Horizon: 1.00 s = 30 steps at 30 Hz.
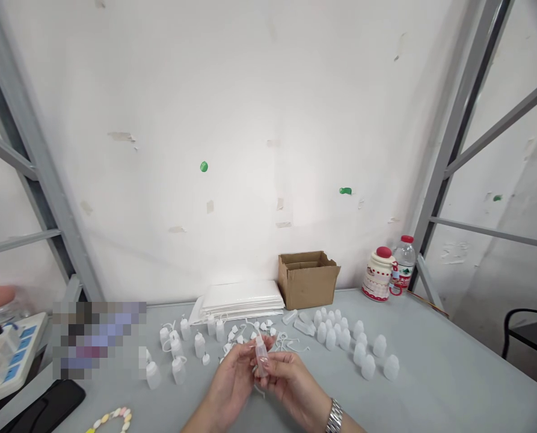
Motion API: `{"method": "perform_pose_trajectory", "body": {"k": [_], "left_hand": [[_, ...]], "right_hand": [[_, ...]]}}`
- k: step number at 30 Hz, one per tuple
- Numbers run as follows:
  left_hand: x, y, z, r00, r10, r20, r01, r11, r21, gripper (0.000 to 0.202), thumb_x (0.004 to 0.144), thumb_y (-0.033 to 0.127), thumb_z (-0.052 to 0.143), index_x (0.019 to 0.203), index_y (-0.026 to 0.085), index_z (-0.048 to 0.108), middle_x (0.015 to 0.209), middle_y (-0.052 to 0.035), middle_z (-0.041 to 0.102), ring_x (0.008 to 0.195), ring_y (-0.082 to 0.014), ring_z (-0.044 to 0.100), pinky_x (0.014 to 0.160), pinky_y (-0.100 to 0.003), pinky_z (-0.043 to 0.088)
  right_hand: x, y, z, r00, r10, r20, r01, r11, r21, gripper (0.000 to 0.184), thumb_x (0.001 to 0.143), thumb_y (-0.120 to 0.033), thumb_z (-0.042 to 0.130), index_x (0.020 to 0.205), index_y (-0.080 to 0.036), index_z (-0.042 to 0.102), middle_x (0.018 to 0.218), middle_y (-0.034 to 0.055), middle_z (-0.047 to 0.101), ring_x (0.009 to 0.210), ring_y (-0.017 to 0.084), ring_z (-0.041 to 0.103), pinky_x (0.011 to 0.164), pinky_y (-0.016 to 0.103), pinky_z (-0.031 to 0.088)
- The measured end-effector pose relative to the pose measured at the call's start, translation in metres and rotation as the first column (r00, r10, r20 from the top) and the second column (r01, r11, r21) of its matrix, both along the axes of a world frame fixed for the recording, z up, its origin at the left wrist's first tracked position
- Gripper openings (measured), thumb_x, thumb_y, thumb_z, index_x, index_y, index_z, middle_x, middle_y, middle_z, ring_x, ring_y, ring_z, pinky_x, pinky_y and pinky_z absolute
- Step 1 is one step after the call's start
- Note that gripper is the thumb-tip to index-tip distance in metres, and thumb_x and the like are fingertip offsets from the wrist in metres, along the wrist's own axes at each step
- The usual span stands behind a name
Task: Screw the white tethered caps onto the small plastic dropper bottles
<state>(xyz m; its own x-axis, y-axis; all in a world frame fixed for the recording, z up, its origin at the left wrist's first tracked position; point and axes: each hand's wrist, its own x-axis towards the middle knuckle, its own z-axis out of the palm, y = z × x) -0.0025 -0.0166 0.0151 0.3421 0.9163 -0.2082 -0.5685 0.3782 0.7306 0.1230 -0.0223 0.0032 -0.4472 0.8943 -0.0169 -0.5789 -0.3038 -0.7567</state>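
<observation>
Between my two hands is a small translucent plastic squeeze bottle [261, 355], held nearly upright with its white nozzle end at the top. My left hand [232, 379] grips it from the left, thumb and fingers near the neck. On the other side, my right hand [293, 379] pinches the lower body between thumb and fingers. A thin white strap hangs below the hands. Just behind them lie several loose white caps [233, 329] and thin straps [290, 344], partly hidden by my fingers.
Several capped bottles [199, 345] stand to the left; several bare bottles [331, 338] stand to the right. Behind are stacked white sheets [241, 297], a cardboard box [308, 285], a decorated jar [379, 276] and a water bottle [404, 261]. A phone [47, 409] and bead bracelet [115, 415] lie front left.
</observation>
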Motion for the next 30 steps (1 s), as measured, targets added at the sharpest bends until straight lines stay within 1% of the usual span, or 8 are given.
{"method": "perform_pose_trajectory", "body": {"k": [4,9,12,16,19,22,25,30], "left_hand": [[0.0,0.0,-0.001,0.999,-0.023,0.034,0.024,0.999,-0.035,0.027,0.069,0.027,0.051,0.083,0.011,0.068,0.087,-0.0088,0.069,0.061,-0.0148,0.058,0.056,-0.026,0.043],[0.0,-0.003,0.001,0.999,-0.048,-0.003,0.048,0.999,0.013,0.029,0.073,0.027,0.049,0.088,0.009,0.067,0.093,-0.0102,0.068,0.083,-0.0214,0.061,0.075,-0.031,0.044],[0.002,-0.003,0.0,0.998,-0.061,-0.003,0.061,0.997,0.049,0.029,0.075,0.029,0.049,0.089,0.011,0.067,0.092,-0.0096,0.068,0.089,-0.022,0.06,0.076,-0.03,0.044],[0.004,-0.003,-0.002,0.999,-0.028,-0.026,0.03,0.997,0.067,0.036,0.077,0.042,0.051,0.096,0.015,0.065,0.093,-0.0085,0.067,0.086,-0.0209,0.06,0.068,-0.028,0.045],[0.003,-0.001,-0.002,0.991,0.053,-0.126,-0.042,0.996,0.085,0.04,0.07,0.047,0.059,0.093,0.015,0.066,0.081,-0.0079,0.067,0.071,-0.0191,0.06,0.053,-0.025,0.042],[0.0,0.002,-0.002,0.972,0.145,-0.185,-0.121,0.984,0.132,0.035,0.063,0.042,0.069,0.084,0.014,0.068,0.067,-0.0048,0.065,0.06,-0.015,0.057,0.051,-0.023,0.04],[-0.002,0.005,-0.003,0.957,0.224,-0.186,-0.19,0.964,0.184,0.029,0.059,0.038,0.073,0.077,0.015,0.07,0.069,-0.0035,0.066,0.065,-0.0136,0.056,0.059,-0.022,0.041],[0.0,0.005,-0.007,0.977,0.156,-0.147,-0.129,0.976,0.176,0.031,0.062,0.038,0.071,0.082,0.015,0.07,0.067,-0.0038,0.065,0.064,-0.0142,0.055,0.058,-0.023,0.041]], "right_hand": [[0.0,0.0,-0.002,0.993,0.069,-0.096,-0.073,0.997,-0.04,0.013,0.062,-0.018,0.072,0.06,-0.007,0.066,0.059,0.0036,0.061,0.052,0.008,0.051,0.065,0.024,0.04],[0.001,0.0,-0.003,0.961,0.172,-0.217,-0.183,0.983,-0.028,0.014,0.066,-0.016,0.07,0.073,-0.004,0.067,0.062,0.0029,0.059,0.052,0.007,0.05,0.068,0.027,0.041],[0.004,0.004,-0.003,0.955,0.195,-0.225,-0.203,0.979,-0.011,0.015,0.068,-0.017,0.069,0.075,-0.004,0.067,0.06,0.0023,0.059,0.051,0.006,0.049,0.067,0.027,0.04],[0.007,0.007,-0.001,0.974,0.174,-0.141,-0.17,0.985,0.042,0.022,0.067,-0.022,0.07,0.078,-0.003,0.068,0.06,0.0035,0.061,0.05,0.007,0.051,0.064,0.027,0.039],[0.006,0.005,0.002,0.984,0.168,-0.053,-0.163,0.983,0.081,0.024,0.066,-0.027,0.072,0.074,-0.006,0.069,0.063,0.0045,0.062,0.05,0.008,0.052,0.062,0.025,0.039],[0.004,0.004,0.004,0.995,0.089,0.046,-0.093,0.993,0.079,0.028,0.064,-0.033,0.073,0.075,-0.008,0.069,0.066,0.0054,0.064,0.053,0.008,0.054,0.061,0.024,0.039],[0.002,0.006,0.0,0.981,-0.081,0.178,0.062,0.992,0.109,0.032,0.056,-0.033,0.078,0.077,-0.011,0.068,0.068,0.0034,0.065,0.055,0.009,0.054,0.061,0.024,0.041],[0.002,0.009,-0.007,0.952,-0.162,0.261,0.125,0.981,0.151,0.029,0.058,-0.037,0.076,0.069,-0.012,0.068,0.058,0.0006,0.062,0.049,0.009,0.053,0.054,0.023,0.038]]}}
